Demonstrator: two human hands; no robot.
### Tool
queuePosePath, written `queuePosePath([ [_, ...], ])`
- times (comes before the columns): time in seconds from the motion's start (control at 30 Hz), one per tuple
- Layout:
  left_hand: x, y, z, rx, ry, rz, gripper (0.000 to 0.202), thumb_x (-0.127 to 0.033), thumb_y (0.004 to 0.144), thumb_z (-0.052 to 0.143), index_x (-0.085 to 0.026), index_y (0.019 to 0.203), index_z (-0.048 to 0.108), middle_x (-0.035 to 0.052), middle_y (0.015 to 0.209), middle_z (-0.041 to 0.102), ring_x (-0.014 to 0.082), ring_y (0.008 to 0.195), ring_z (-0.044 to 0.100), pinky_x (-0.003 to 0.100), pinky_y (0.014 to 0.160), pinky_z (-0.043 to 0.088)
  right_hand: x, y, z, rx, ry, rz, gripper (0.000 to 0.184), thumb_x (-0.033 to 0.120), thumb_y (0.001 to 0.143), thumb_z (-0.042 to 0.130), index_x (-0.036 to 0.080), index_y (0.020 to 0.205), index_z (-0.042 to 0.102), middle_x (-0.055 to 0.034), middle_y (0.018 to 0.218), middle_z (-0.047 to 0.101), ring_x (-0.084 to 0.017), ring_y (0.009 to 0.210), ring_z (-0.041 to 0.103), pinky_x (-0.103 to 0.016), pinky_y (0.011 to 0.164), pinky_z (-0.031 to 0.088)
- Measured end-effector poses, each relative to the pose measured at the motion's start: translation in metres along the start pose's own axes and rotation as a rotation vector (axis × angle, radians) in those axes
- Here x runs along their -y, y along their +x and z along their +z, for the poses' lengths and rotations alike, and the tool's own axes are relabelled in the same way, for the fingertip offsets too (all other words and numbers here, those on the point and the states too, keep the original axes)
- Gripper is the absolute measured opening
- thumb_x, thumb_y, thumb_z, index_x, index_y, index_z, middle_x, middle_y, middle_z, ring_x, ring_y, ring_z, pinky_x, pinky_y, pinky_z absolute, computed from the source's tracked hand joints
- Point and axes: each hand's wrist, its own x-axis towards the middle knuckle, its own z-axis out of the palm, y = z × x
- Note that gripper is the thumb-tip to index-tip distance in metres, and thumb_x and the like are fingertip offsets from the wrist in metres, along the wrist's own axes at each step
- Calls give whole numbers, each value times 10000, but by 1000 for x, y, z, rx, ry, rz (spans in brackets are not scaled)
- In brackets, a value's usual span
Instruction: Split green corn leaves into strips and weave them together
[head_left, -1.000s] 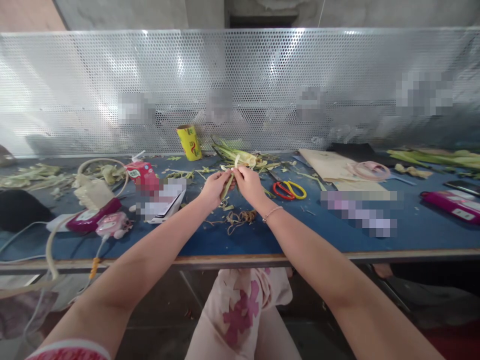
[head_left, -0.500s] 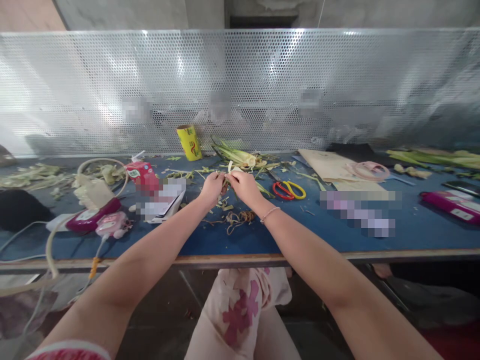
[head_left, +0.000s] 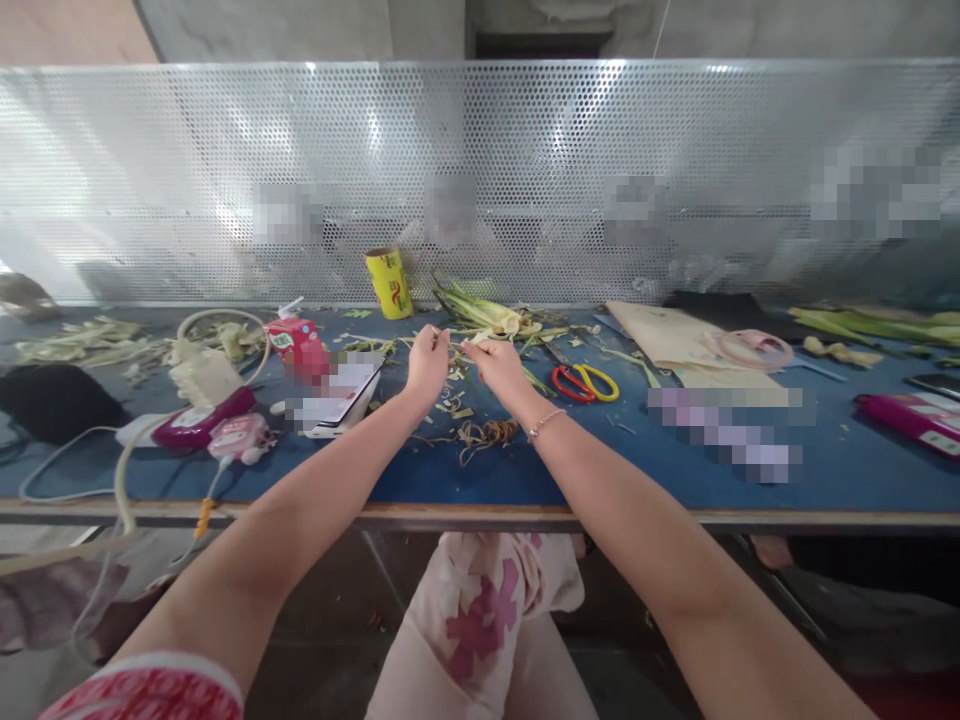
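My left hand [head_left: 427, 362] and my right hand [head_left: 498, 367] are raised over the blue table [head_left: 600, 470], fingers pinched. A thin green leaf strip [head_left: 456, 346] is stretched between them, one end in each hand. A small heap of brown rubber bands [head_left: 484, 434] lies just in front of my hands. A pile of green and yellow leaves [head_left: 487, 318] sits right behind them. Leaf scraps [head_left: 456, 405] are scattered under my hands.
Red and yellow scissors [head_left: 585, 382] lie right of my hands. A yellow roll [head_left: 388, 283] stands by the perforated metal screen [head_left: 480, 180]. A phone [head_left: 339, 402], a red carton [head_left: 298, 346], pink devices and cables lie left. Brown paper [head_left: 675, 345] and a pink ring lie right.
My hands have drawn a little apart, and the leaf piece held upright between them a second ago is now a thin strip pulled sideways. The view has shifted slightly.
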Motion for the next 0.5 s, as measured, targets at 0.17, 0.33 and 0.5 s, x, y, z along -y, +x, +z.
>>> queuePosePath([
  [0.17, -7, -6, 3, 65, 25, 60, 233, -247, 835, 516, -211, 663, 363, -66, 495, 354, 70, 403, 353, 217, 442, 275, -5, 5, -1, -49, 12, 13, 440, 425, 780, 532, 209, 450, 337, 51, 412, 285, -93, 463, 296, -251, 477, 232],
  [0.33, -10, -9, 5, 90, 75, 76, 231, -221, 826, 520, -211, 652, 368, -70, 448, 348, 75, 392, 347, 225, 442, 236, -9, 9, -2, -72, 31, 12, 408, 393, 776, 531, 205, 449, 375, 48, 423, 309, -97, 471, 307, -250, 483, 236],
  [0.5, -12, -12, 6, 95, 87, 67, 259, -208, 811, 533, -203, 627, 351, -71, 434, 354, 70, 398, 319, 218, 459, 229, -14, 11, -4, -112, 42, 4, 424, 406, 782, 527, 207, 453, 350, 53, 419, 299, -93, 461, 295, -253, 487, 233],
])
